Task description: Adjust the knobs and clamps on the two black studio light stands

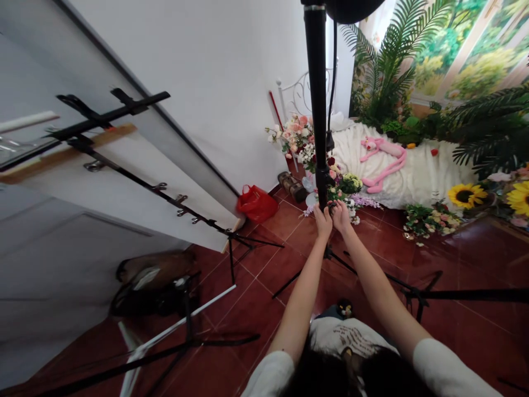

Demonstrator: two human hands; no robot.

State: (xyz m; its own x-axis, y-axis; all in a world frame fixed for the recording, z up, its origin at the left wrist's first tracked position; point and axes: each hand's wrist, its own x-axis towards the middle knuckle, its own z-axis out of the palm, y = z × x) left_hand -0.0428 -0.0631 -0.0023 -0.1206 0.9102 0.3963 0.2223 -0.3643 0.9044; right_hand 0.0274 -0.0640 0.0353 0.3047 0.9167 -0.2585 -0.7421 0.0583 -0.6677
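- pink plush toy (394,149) lying on rumpled white cloth (438,179)
- red plastic bag (258,205) on the tiled floor (268,264)
- sunflowers (466,195)
- palm fronds (399,55) by a garden-scene backdrop (442,71)
- white metal headboard (301,92)
- metal clips (159,187) along a black bar (138,174)

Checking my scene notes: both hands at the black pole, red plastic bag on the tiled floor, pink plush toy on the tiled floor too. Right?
One error: the pink plush toy isn't on the floor. The head view shows it lying on the white cloth. The rest stands: left hand and right hand at the black pole, red plastic bag on the tiled floor.
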